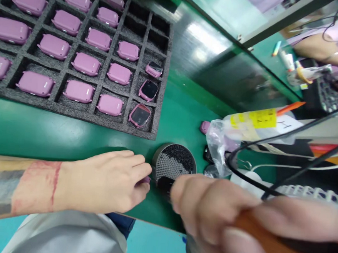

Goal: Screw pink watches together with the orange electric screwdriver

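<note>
My left hand (115, 180) is closed in a pinch above the green bench, just left of a round metal dish (161, 151). A sliver of a small purple piece (146, 180), much like the watch cases, shows between its fingers; the rest is hidden. My right hand (221, 211), close to the camera and blurred, is wrapped around a tool with an orange-brown and black handle (282, 246). A dark part (165, 184) beyond its fingertips overlaps the dish's near rim. Inside the dish are tiny black bits on a grey surface with many small holes.
A grey foam tray (155, 121) holds purple watch cases (80, 91), several with screens facing up at right. One purple case (205, 127) lies beside a plastic bag (218, 145). Black cables (249, 182) cross the right side. Behind a clear partition (202, 63), another person's arm (321, 50) shows.
</note>
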The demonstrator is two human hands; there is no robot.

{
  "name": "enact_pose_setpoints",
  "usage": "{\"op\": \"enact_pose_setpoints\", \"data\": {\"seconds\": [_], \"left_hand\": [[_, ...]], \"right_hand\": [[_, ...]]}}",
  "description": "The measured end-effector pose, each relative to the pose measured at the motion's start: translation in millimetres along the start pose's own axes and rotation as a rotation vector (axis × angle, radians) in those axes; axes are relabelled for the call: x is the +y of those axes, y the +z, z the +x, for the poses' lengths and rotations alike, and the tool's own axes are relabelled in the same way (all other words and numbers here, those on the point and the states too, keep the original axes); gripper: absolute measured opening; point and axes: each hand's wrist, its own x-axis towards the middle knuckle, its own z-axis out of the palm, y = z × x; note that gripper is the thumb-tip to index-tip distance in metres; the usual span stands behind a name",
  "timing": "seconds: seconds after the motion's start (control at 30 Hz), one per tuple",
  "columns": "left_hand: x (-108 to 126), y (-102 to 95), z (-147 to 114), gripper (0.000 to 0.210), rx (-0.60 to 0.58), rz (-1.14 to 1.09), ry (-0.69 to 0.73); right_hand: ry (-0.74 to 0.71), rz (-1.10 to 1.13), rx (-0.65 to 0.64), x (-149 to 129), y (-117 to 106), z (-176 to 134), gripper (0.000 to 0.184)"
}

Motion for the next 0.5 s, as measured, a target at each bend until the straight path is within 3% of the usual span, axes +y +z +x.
{"op": "enact_pose_setpoints", "data": {"seconds": [0.07,0.13,0.2,0.27,0.33,0.5], "left_hand": [[-3,-5.1,1,0.014,-0.033,-0.038,-0.020],[-10,-13.2,5,0.027,0.016,-0.256,-0.099],[-19,-23.3,10,0.038,0.200,-0.569,-0.244],[-33,-34.8,18,0.036,0.414,-0.757,-0.415],[-52,-48.2,28,0.036,0.531,-0.732,-0.547],[-136,-85.0,80,0.033,0.585,-0.403,-0.663]], "right_hand": [[0.007,0.041,0.076,-7,-19,15,0.038],[-0.006,0.100,0.168,-13,-36,32,0.038],[-0.041,0.169,0.231,-16,-47,47,0.034],[-0.087,0.230,0.256,-15,-48,58,0.031],[-0.118,0.303,0.292,-13,-44,65,0.034],[-0.155,0.445,0.406,-2,-27,69,0.052]]}}
